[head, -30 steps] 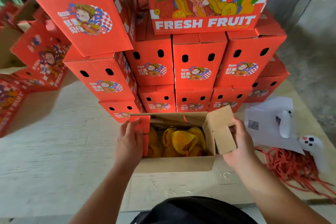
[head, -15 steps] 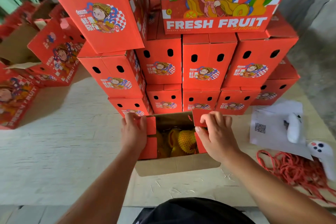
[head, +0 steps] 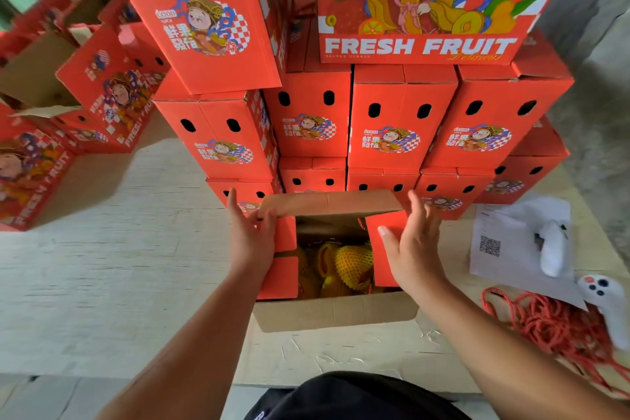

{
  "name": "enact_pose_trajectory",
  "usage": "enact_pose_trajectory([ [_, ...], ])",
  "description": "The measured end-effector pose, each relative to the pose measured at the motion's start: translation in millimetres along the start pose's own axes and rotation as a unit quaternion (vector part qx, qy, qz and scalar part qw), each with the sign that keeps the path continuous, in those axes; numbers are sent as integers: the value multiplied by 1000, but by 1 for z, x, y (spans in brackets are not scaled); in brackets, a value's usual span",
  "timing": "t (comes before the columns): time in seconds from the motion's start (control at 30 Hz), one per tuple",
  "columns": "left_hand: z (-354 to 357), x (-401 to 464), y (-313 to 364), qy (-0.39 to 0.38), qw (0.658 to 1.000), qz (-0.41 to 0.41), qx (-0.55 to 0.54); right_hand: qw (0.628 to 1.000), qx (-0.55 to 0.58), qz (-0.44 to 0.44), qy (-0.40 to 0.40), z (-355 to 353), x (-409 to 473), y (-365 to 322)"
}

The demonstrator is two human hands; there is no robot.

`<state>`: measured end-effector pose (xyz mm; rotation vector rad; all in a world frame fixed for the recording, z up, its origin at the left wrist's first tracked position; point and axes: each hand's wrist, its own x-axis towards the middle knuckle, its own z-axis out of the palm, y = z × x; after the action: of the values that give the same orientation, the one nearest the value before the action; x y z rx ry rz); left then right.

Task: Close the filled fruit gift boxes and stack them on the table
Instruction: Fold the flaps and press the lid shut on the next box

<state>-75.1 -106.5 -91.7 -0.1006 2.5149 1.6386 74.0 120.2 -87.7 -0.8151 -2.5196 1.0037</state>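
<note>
head view looks down on a pale whitewashed wooden tabletop (head: 102, 266) with visible grain, and a sheet of brown cardboard (head: 341, 351) lies flat on it at lower centre. on that sheet stands the open red cardboard fruit gift box (head: 335, 312), just below centre of the frame, with yellow fruit in yellow foam netting (head: 351, 264) showing inside. its two red side flaps are folded inward, its brown far flap (head: 327, 203) tips toward the camera over the opening, and its near flap hangs forward.

the left hand (head: 250, 239) lies on the left side flap with fingers straight and together, their tips reaching the far flap's edge. the right hand (head: 414, 245) lies on the right side flap with fingers spread and straight, thumb across the red panel.

behind the box, filling the upper centre, rises a stack of closed red gift boxes (head: 402, 119) printed with cartoon figures and oval holes, one reading "fresh fruit". more red boxes (head: 109, 92), some open, sit at the upper left. at right lie white paper sheets with a qr code (head: 504, 249), two white handheld controllers (head: 552, 247), and a heap of red cord (head: 545, 324). a grey concrete wall (head: 600, 44) fills the upper right corner.
</note>
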Motion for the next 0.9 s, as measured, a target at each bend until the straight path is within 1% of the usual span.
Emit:
enact_pose_trajectory([
  [0.07,-3,-4,2,-14,998,-11,-54,998,25,42,-30,-1,2,4],
  [0.17,-4,-14,2,-30,997,-11,-71,987,89,115,-62,-2,4,10],
  [0.23,-6,-19,-2,-39,995,-12,-92,981,144,120,-54,-2,3,15],
  [0.3,-10,-22,-6,-57,988,-22,-142,981,151,107,-52,-1,1,24],
  [0.4,-17,-21,-9,-75,968,-33,-237,966,209,124,-84,-1,4,30],
  [0.47,-17,-23,-6,-68,962,-29,-265,959,235,117,-108,-2,10,27],
  [0.53,-15,-25,-5,-35,964,-24,-261,958,242,103,-116,-3,15,23],
  [0.6,-16,-22,-9,-6,964,-58,-261,952,268,103,-105,-3,16,21],
  [0.63,-19,-20,-10,1,956,-84,-280,937,315,118,-91,-4,16,20],
  [0.67,-22,-20,-9,-4,940,-108,-323,914,374,140,-73,-5,15,18],
  [0.7,-24,-20,-9,-20,926,-123,-357,887,429,163,-57,-6,14,17],
  [0.73,-25,-21,-9,-44,916,-126,-377,868,461,178,-51,-7,14,16],
  [0.77,-24,-22,-7,-76,921,-118,-363,863,469,180,-53,-8,15,14],
  [0.83,-24,-23,-3,-152,922,-92,-345,886,431,162,-56,-12,18,10],
  [0.87,-26,-23,-1,-186,916,-77,-348,899,409,149,-50,-17,21,10],
  [0.9,-31,-22,-2,-208,917,-59,-336,913,388,123,-42,-20,24,10],
])
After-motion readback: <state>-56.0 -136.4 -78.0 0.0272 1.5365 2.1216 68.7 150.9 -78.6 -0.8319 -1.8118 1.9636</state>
